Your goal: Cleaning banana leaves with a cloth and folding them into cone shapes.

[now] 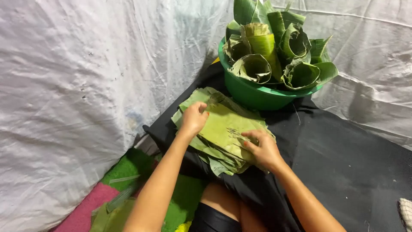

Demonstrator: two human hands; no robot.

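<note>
**Leaf stack under both hands**

Leaf stack (223,129) lies on a black cloth (343,159), just in front of a green basin (253,96) and over the person's lap. It is a pile of flat cut leaf pieces, pale green on top, darker at the edges. Its long axis runs from the near right to the far left, with the far end pointing toward the basin's left side and the near end toward the knee.

The left hand (194,118) rests on the stack's far left part, fingers curled down onto the top leaf. The right hand (262,148) lies on the near right edge, fingers spread flat and pressing the top sheets. Neither grip closes around anything; both are loose and lie on the surface.

The basin holds rolled leaves (274,56) standing upright, open ends up. White sheeting (77,86) hangs behind and to the left. A green and pink mat (124,189) shows at the lower left.
</note>
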